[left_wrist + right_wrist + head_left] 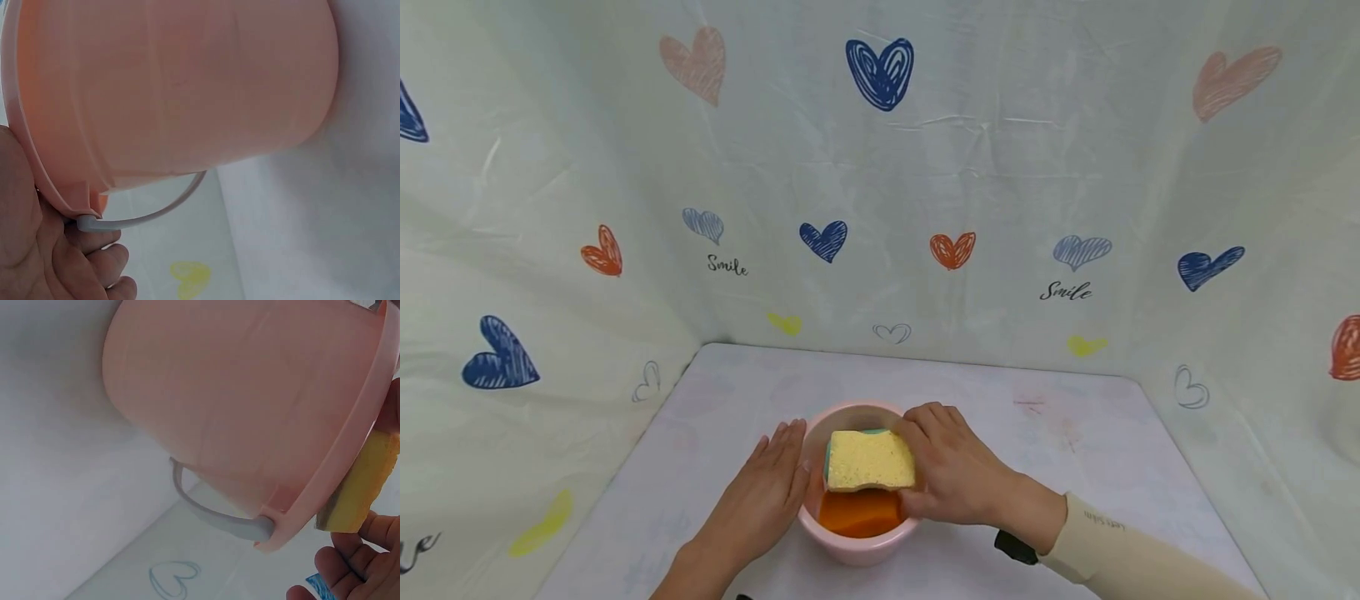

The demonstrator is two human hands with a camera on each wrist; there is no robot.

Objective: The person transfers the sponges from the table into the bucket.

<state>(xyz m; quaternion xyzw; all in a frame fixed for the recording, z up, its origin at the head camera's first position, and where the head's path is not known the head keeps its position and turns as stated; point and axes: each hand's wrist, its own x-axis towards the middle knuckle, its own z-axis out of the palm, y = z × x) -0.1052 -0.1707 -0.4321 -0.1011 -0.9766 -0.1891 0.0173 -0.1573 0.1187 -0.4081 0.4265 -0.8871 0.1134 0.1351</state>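
Observation:
A pink bucket (859,551) stands upright on the table, its grey handle (150,219) hanging down the side. My right hand (958,471) grips the right end of a yellow sponge (871,461) with a green layer beneath, held at the bucket's mouth. In the right wrist view, the sponge (359,487) shows above the rim between thumb and fingers. My left hand (760,496) rests against the left side of the rim with its fingers straight. Something flat and orange (859,512) lies inside the bucket below the sponge; its kind is unclear.
The bucket stands on a whitish table (1022,433) with faint reddish smudges at right. A pale curtain (985,167) printed with hearts and "Smile" hangs behind the table and along both sides.

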